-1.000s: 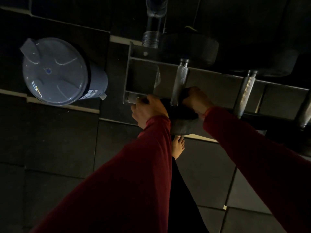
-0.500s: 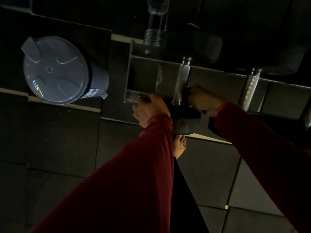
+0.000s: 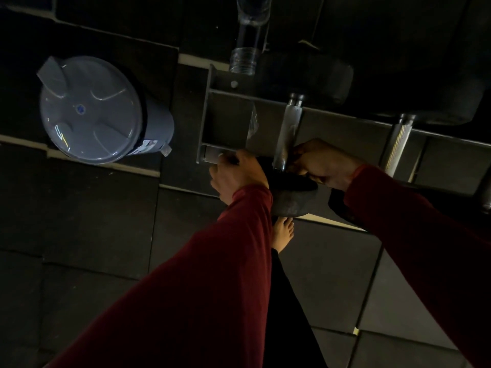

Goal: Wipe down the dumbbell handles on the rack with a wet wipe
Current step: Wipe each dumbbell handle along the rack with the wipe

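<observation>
A dim room with dark rubber floor tiles (image 3: 79, 221) fills the view, and a grey lidded bin (image 3: 90, 110) stands on them to the left, well apart from the metal rack (image 3: 225, 120). The nearest dumbbell (image 3: 288, 134) lies across the rack at its left end, its long axis running from the person toward the far side, tilted slightly to the right at the top; its knurled silver handle (image 3: 289, 128) spans the gap between the two rails, one dark head (image 3: 318, 75) on the far side and the other (image 3: 292, 200) hanging over the near rail. A second dumbbell handle (image 3: 398, 144) lies parallel to it on the right. The right hand (image 3: 325, 164) is curled at the near end of the first handle, fingers bent against the bar; whether a wipe is pinched in them cannot be told in this light. The left hand (image 3: 236, 176) is closed over the near rail's left corner, just beside the dumbbell's near head. Both arms wear dark red sleeves (image 3: 212, 274). A bare foot (image 3: 283, 232) shows on the floor under the near head, and a clear plastic bottle (image 3: 247, 49) lies beyond the rack's far rail.
</observation>
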Tool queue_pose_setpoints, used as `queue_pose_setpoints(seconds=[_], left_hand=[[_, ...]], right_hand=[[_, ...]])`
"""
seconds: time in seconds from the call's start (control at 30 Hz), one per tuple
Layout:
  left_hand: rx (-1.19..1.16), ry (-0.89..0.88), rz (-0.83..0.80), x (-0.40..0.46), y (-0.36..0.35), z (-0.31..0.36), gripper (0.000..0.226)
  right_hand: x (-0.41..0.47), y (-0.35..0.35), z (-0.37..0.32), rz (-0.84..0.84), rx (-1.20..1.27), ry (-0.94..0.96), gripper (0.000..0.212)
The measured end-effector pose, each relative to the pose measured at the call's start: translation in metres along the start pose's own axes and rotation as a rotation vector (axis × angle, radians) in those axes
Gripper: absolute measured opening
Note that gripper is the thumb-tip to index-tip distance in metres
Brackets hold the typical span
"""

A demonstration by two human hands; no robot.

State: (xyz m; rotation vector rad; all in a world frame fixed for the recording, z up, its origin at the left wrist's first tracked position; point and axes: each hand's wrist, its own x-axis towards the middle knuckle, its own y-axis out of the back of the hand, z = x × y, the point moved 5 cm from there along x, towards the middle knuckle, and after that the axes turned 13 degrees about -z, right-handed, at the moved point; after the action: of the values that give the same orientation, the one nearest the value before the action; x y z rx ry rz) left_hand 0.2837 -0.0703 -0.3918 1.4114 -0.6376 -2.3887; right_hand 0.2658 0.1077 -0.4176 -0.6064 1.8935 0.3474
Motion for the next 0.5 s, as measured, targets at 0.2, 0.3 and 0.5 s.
queue_pose_setpoints(seconds=[0.2,0.3,0.5], left_hand=[[-0.056,-0.018,0.007,0.0,0.001,-0.001,0.037],[-0.059,-0.024,0.015,-0.001,0.002,-0.001,0.041],[-0.093,-0.029,0.026,-0.001,0.003,-0.002,0.05]], right_hand=[[-0.019,-0.002,0.009,0.176,0.11,0.121,0.026],[-0.027,-0.007,0.01,0.229,0.134,0.232,0.025],[-0.047,-0.018,-0.01,0.335,-0.356,0.445,0.021]])
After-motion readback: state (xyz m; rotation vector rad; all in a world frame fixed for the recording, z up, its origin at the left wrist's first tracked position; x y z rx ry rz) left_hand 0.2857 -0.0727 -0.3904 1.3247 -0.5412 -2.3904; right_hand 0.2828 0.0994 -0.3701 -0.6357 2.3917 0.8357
